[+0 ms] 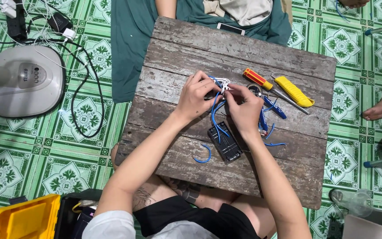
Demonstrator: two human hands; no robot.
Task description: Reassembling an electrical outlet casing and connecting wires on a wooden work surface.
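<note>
A small white connector [223, 84] with blue wires [215, 116] sat pinched between the fingertips of both hands above the middle of the wooden table [191, 53]. The left hand [196, 98] and right hand [244, 108] were curled closed on it, forearms angled inward. A black box [225, 144] lay just below.

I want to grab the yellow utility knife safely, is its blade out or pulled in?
Cannot tell for sure. The yellow utility knife lies flat on the weathered wooden board, and no blade shows beyond its ends, but they are too small to judge.
</note>
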